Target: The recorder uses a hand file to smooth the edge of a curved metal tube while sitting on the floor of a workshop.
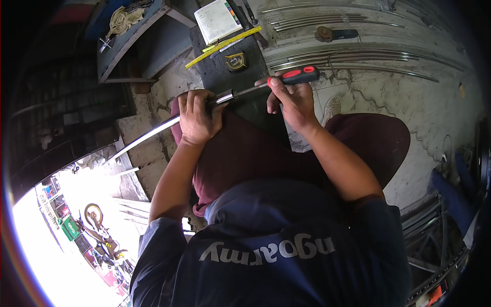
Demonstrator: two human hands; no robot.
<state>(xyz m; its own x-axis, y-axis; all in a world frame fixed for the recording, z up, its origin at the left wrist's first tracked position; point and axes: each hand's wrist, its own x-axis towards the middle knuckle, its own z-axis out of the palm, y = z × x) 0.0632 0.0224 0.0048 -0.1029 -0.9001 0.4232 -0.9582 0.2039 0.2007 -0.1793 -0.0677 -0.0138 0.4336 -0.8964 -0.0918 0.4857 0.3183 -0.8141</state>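
Note:
A long shiny metal tube slants from the lower left up to the middle, over my left thigh. My left hand is closed round it near its upper end. Into or against that end reaches the thin grey shaft of what looks like a file with a black and red handle; whether the tip is inside the tube I cannot tell. My right hand pinches the file where handle and shaft meet, thumb on top, with the handle pointing right.
Ahead, a dark bench bears a tape measure, a yellow ruler and an open notebook. Long thin metal rods and a grinder-like tool lie on the floor at right. A metal frame stands at left.

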